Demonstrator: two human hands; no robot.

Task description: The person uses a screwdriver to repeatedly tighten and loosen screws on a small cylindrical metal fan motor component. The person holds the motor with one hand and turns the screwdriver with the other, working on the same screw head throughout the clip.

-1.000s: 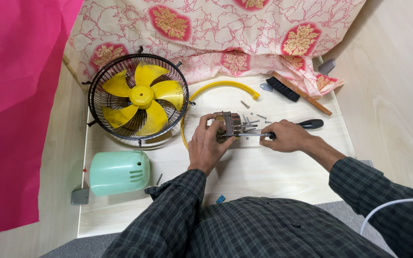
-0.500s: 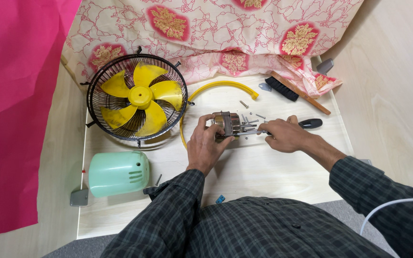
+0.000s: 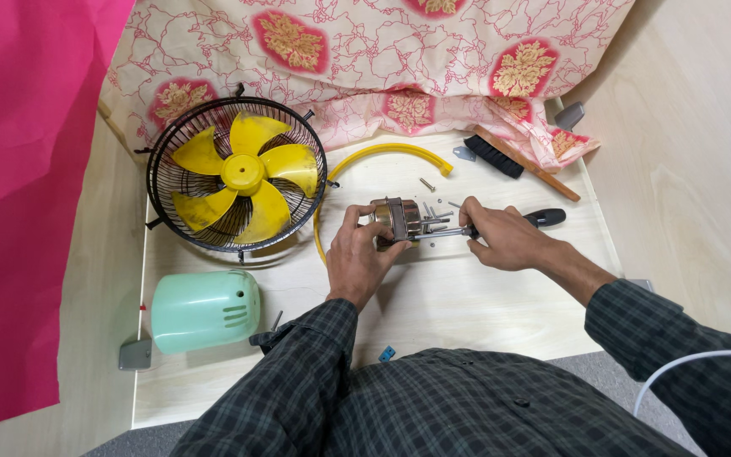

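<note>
My left hand (image 3: 357, 254) grips the motor (image 3: 397, 218). My right hand (image 3: 505, 237) is closed around the screwdriver (image 3: 501, 224), its tip at the motor, near the fan (image 3: 237, 173).

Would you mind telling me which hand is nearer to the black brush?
Right. The right hand lies just below the black brush; the left hand, gripping the motor, sits farther away.

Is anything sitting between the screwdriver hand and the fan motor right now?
Nothing visible. The right hand holds the screwdriver, its shaft reaching the motor, which the left hand grips. Loose screws lie nearby on the board.
</note>
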